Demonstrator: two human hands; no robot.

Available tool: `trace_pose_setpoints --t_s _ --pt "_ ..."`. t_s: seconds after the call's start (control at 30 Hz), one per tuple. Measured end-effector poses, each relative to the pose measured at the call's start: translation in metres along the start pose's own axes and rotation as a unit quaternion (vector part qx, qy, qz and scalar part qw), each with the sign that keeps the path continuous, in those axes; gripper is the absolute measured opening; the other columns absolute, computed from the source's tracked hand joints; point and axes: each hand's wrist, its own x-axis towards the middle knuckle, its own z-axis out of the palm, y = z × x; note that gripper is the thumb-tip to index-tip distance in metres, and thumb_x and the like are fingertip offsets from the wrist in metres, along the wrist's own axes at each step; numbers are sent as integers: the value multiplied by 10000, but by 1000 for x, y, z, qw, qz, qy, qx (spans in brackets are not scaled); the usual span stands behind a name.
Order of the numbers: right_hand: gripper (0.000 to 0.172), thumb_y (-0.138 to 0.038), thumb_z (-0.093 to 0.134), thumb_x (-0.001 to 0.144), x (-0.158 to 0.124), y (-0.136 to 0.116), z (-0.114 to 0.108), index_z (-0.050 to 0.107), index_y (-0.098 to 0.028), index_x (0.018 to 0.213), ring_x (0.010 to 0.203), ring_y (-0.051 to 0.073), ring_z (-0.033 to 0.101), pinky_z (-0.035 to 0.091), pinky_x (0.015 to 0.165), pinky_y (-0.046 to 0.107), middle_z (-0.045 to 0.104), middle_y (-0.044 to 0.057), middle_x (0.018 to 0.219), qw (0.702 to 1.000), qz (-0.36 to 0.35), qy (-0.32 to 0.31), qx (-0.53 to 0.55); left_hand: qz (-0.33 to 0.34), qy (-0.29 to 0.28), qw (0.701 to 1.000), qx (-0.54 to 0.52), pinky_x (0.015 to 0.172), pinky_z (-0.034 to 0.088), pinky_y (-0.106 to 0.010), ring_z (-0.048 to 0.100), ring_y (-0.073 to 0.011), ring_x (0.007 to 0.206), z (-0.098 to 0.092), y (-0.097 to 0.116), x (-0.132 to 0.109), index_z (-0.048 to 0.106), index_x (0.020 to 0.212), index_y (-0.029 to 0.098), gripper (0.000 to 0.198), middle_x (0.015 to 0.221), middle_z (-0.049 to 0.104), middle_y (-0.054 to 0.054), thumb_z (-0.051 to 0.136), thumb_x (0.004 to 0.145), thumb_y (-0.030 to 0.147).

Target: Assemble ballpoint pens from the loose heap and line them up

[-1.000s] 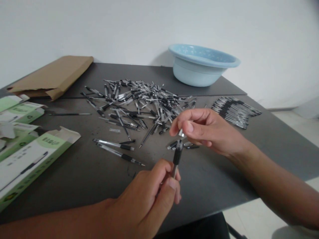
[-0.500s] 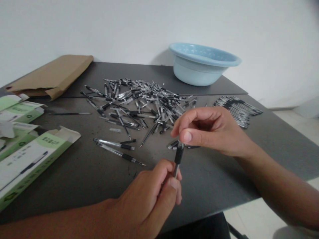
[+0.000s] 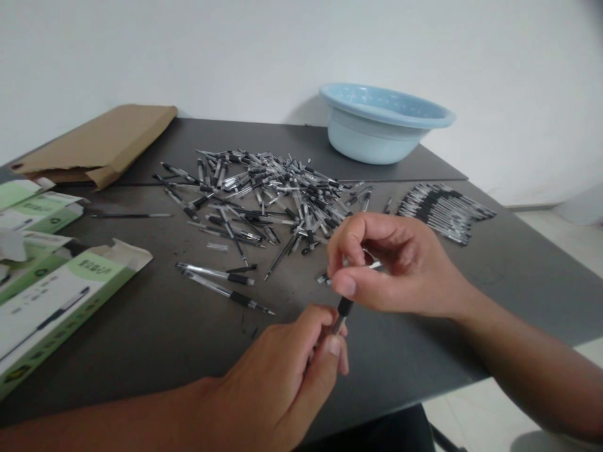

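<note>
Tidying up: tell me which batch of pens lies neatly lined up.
The row of pens on the right, near the blue basin; the middle heap lies jumbled.

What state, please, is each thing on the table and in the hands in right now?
pen, held tilted between both hands.
left hand, closed on the pen's lower end.
right hand, pinched shut on the pen's upper end.
loose pens, scattered in a jumbled heap.
sorted pens, laid side by side in a row.
basin, upright; contents hidden.
green box, lying flat, end flap open.
</note>
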Motion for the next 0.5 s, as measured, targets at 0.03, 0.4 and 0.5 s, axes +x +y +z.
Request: trace_pose_setpoints --t_s 0.03,0.4,0.5 --pt "326 -339 988 770 0 1 -1 698 -221 860 748 123 625 477 660 249 737 -12 853 1000 -11 -6 4 -1 4 1000 2 786 501 -314 709 -145 891 0 -1 0 555 1116 245 221 972 698 2 349 1176 297" --pt "87 -289 806 982 3 3 7 875 -305 1033 1093 161 773 576 1022 306 852 -6 1107 997 -10 -32 75 6 27 999 -33 800 535 -298 687 -138 873 2 -3 0 572 1120 234 234 993 700 -21 351 1183 279" --pt "253 -368 983 780 4 13 7 851 -279 977 1050 190 756 571 1016 326 824 -3 1002 996 -22 -9 89 -6 13 999 -46 801 575 -300 703 -148 864 4 -5 -1 566 1164 229 245 1017 712 -37 334 1188 301"
